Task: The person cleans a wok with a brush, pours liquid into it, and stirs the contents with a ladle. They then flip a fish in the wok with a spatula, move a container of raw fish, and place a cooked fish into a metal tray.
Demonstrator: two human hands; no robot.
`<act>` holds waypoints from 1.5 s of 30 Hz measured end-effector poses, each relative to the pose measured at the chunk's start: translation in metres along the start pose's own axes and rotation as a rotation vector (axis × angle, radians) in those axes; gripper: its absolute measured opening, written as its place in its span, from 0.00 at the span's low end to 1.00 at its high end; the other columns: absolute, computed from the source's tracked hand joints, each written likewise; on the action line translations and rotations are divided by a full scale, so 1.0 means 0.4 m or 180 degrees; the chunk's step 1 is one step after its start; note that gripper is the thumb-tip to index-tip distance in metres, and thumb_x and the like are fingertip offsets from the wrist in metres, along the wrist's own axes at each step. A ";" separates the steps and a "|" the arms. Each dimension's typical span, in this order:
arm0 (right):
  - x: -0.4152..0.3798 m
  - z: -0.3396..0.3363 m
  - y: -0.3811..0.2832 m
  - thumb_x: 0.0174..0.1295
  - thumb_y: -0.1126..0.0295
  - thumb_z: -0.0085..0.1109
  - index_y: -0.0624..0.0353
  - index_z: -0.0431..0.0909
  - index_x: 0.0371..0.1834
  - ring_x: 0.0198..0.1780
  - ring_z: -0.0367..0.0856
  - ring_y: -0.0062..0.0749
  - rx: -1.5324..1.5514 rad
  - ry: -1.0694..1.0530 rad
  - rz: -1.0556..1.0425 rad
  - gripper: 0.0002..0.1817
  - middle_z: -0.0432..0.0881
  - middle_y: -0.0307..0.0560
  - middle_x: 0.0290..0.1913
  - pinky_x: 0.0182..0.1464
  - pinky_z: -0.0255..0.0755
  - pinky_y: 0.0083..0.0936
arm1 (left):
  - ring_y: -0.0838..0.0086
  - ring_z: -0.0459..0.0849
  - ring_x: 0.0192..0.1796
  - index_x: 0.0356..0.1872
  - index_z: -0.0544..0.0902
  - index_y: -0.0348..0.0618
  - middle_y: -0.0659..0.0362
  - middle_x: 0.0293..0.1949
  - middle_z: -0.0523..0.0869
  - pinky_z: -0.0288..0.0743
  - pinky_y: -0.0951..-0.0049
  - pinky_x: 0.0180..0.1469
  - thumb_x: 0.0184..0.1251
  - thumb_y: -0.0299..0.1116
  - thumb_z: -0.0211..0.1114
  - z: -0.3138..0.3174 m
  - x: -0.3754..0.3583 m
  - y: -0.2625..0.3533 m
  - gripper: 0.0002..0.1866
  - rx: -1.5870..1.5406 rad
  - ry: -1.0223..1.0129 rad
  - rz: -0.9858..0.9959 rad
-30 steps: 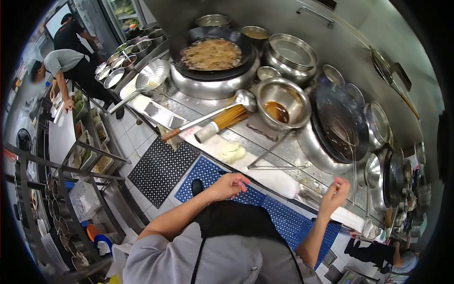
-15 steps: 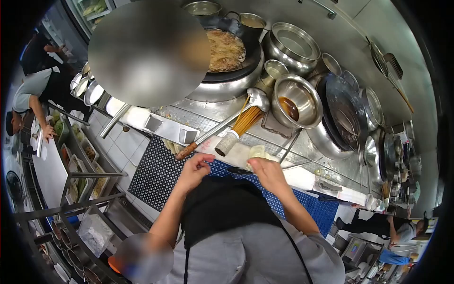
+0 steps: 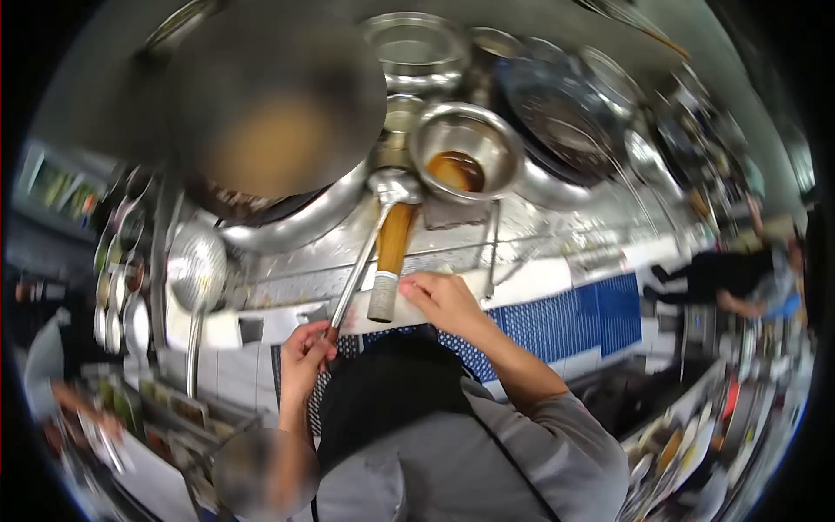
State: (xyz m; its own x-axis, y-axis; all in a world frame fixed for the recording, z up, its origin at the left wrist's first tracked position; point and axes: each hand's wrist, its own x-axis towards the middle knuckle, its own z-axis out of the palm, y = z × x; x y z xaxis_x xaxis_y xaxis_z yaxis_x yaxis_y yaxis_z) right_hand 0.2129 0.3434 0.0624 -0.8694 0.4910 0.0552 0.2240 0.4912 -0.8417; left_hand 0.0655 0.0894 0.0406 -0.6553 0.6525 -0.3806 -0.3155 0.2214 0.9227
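Observation:
My left hand [image 3: 306, 352] is closed around the wooden end of a ladle [image 3: 358, 265], whose steel bowl rests by the wok range. Beside the ladle lies a bamboo wok brush [image 3: 393, 244], its wrapped handle toward me. My right hand [image 3: 445, 303] is just right of that handle, fingers curled together; whether it touches the brush or holds anything is hidden. Beyond the brush stands a steel mixing bowl [image 3: 497, 161] with brown liquid in the bottom.
A dark wok [image 3: 565, 122] sits on the right burner. At the left a perforated skimmer [image 3: 197, 265] lies with its handle over the counter edge. A lidded steel pot [image 3: 417, 52] stands behind. Another person [image 3: 731, 278] is at the far right. A grey blur hides the upper left.
My left hand has moved onto the ladle handle and closed around it. My right hand has moved toward the brush handle. The view has turned left, bringing the skimmer into sight.

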 end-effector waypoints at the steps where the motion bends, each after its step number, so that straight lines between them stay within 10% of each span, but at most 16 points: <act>1: -0.007 0.001 -0.001 0.68 0.59 0.55 0.61 0.83 0.40 0.35 0.83 0.55 -0.0027 0.0213 0.0251 0.15 0.84 0.57 0.33 0.38 0.75 0.40 | 0.82 0.79 0.27 0.52 0.80 0.33 0.56 0.35 0.86 0.69 0.83 0.27 0.60 0.16 0.57 -0.020 0.009 0.000 0.18 0.0017 -0.0152 -0.0026; 13: -0.227 0.337 -0.110 0.65 0.64 0.60 0.61 0.84 0.41 0.34 0.86 0.49 -0.0455 0.1657 0.1074 0.12 0.86 0.58 0.33 0.37 0.77 0.36 | 0.80 0.79 0.42 0.55 0.81 0.40 0.62 0.44 0.77 0.75 0.78 0.46 0.57 0.17 0.64 -0.313 0.092 -0.013 0.22 0.1023 -0.2207 0.0438; 19: -0.257 0.348 -0.141 0.67 0.60 0.59 0.63 0.84 0.40 0.28 0.84 0.44 -0.0786 0.1373 0.1621 0.15 0.84 0.57 0.28 0.34 0.75 0.35 | 0.82 0.79 0.32 0.45 0.85 0.41 0.61 0.33 0.85 0.76 0.77 0.37 0.60 0.23 0.64 -0.518 0.229 0.059 0.12 0.1369 0.0046 0.1665; 25: -0.217 0.322 -0.197 0.66 0.60 0.59 0.62 0.84 0.39 0.28 0.83 0.49 -0.1208 0.1386 0.1382 0.14 0.84 0.57 0.28 0.33 0.74 0.37 | 0.50 0.86 0.36 0.34 0.84 0.40 0.46 0.33 0.86 0.79 0.52 0.40 0.62 0.29 0.60 -0.868 0.445 0.159 0.06 0.3976 0.2329 0.1734; 32: -0.279 0.366 -0.244 0.63 0.62 0.62 0.62 0.84 0.39 0.32 0.85 0.51 -0.1346 0.1195 0.1440 0.13 0.85 0.59 0.32 0.36 0.77 0.39 | 0.50 0.88 0.43 0.37 0.84 0.39 0.46 0.38 0.88 0.83 0.54 0.44 0.63 0.33 0.60 -1.025 0.643 0.138 0.09 0.4957 0.1729 0.0711; 45: -0.331 0.438 -0.264 0.62 0.60 0.63 0.57 0.84 0.36 0.31 0.84 0.54 -0.1621 0.1044 0.1718 0.12 0.84 0.57 0.27 0.36 0.75 0.46 | 0.53 0.89 0.43 0.36 0.84 0.42 0.50 0.37 0.89 0.83 0.56 0.44 0.65 0.41 0.60 -1.012 0.735 0.172 0.13 0.4949 0.1868 0.0902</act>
State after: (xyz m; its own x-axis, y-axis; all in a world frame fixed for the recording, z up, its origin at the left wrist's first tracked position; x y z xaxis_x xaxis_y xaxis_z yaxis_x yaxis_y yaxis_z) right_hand 0.2273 0.1002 0.0498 -0.4287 0.9009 -0.0675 0.8172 0.3549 -0.4540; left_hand -0.4267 0.0031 -0.0322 -0.8305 0.5346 0.1564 0.5420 0.8403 0.0058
